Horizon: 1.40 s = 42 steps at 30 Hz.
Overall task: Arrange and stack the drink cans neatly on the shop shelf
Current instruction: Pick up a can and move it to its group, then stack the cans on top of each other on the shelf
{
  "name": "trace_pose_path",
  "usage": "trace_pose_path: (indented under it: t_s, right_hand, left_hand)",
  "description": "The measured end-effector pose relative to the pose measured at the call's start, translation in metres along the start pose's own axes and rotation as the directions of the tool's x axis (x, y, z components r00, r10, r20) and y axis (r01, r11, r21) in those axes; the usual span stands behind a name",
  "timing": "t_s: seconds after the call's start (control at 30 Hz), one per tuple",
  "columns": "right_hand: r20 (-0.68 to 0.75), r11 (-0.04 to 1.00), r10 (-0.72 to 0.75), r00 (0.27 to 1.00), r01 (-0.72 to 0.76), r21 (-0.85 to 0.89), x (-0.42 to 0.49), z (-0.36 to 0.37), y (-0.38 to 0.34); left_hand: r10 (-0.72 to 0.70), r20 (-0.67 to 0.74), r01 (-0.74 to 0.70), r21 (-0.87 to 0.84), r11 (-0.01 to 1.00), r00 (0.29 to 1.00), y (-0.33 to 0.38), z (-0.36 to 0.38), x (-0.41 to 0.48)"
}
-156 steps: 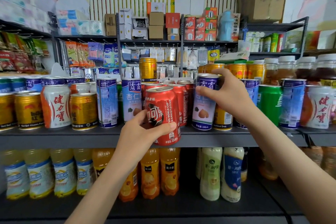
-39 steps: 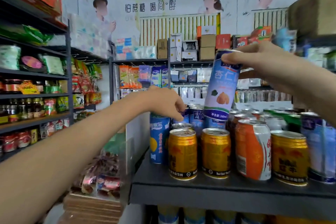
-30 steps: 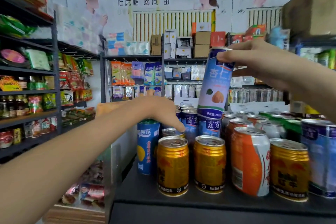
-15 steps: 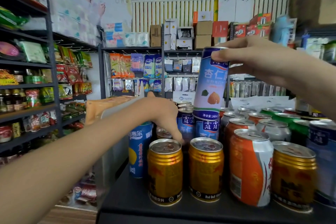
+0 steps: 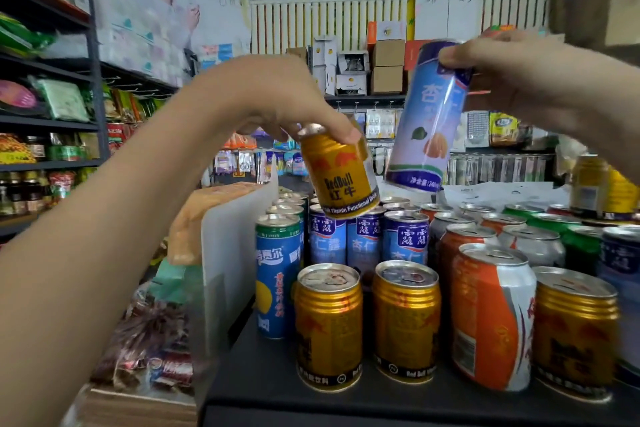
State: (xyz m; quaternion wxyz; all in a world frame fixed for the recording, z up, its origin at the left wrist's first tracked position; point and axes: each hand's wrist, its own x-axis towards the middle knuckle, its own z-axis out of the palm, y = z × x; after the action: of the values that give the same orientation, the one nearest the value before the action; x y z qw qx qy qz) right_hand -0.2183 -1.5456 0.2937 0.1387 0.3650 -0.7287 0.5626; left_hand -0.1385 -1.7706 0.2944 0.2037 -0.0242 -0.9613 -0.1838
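Note:
My left hand grips a gold Red Bull can by its top and holds it tilted in the air above the row of blue almond-drink cans. Held by its upper end in my right hand, a tall blue almond-drink can hangs tilted over the shelf's back rows. The dark shelf carries two gold cans at the front, an orange-and-white can and another gold can to the right.
A blue can with a lemon picture stands at the shelf's left end beside a white divider panel. Green and silver cans fill the back right. Snack racks line the aisle at left; boxes sit on a far shelf.
My left hand has lifted a gold Red Bull can up out of the cans behind the front row. My right hand raised and tilted the tall blue can. The view moved closer.

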Motion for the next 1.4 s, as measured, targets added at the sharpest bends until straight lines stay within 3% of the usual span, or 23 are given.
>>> trace_pose_path:
  t_s: [0.4,0.7,1.03,1.4]
  right_hand:
    - [0.28,0.979,0.075,0.957,-0.017,-0.202,0.008,0.062,0.01]
    - [0.329,0.92,0.228,0.916,-0.091,-0.382,0.008,0.099,0.025]
    - [0.419,0.759,0.36,0.833,-0.001,-0.651,-0.001,0.124,0.034]
    - [0.358,0.719,0.397,0.845,-0.044,-0.693,-0.005,0.134,0.046]
  left_hand:
    - [-0.114,-0.082,0.081,-0.334,0.939,0.99,-0.055,-0.037,-0.052]
    - [-0.16,-0.083,0.126,-0.325,0.937,0.984,-0.077,-0.037,-0.085]
    - [-0.149,-0.054,0.123,-0.339,0.933,0.987,-0.088,-0.015,-0.104]
    - [-0.079,-0.045,0.057,-0.371,0.927,0.996,-0.093,0.003,-0.116]
